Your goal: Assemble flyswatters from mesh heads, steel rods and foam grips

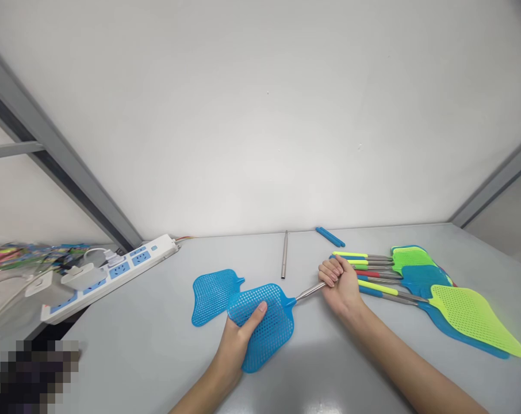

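A blue fly swatter head (269,322) with a metal rod (309,291) at its neck is held between both hands. My left hand (238,339) grips the mesh, its thumb lying on top. My right hand (340,283) is closed around the rod's far end, hiding what is there. Partly behind the held head, a second blue swatter head (213,296) lies on the table without a rod. A loose metal rod (284,256) rests farther back. Two blue handle sleeves (330,237) lie to the right of that rod, near the wall.
Several fly swatters in yellow-green (476,316), blue and red are piled on the right of the grey table (135,351). A white power strip (122,270) with plugged-in adapters lies at the left. Colourful wrapped items (36,256) sit beyond it. A white wall (260,126) stands behind.
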The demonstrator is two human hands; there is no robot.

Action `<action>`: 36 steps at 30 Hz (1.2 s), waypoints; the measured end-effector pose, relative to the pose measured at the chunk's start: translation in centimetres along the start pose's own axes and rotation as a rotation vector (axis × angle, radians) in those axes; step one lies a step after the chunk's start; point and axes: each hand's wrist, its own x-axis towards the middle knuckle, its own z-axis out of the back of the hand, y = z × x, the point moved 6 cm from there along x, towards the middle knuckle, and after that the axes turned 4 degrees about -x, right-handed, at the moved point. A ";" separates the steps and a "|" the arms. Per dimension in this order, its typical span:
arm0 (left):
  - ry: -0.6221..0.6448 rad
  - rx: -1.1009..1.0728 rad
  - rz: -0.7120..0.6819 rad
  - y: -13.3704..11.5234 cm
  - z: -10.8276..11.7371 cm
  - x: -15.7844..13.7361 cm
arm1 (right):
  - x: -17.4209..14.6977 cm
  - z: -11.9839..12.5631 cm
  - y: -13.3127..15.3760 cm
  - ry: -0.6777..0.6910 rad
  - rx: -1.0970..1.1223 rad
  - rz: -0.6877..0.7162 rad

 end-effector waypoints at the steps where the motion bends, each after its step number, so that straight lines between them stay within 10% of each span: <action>1: 0.003 -0.002 0.002 0.0 0.0 0.0 | 0.0 0.0 0.0 0.000 0.000 -0.001; 36: 0.001 -0.054 0.107 0.3 -0.1 0.0 | 0.2 0.6 -0.2 -0.061 0.025 -0.029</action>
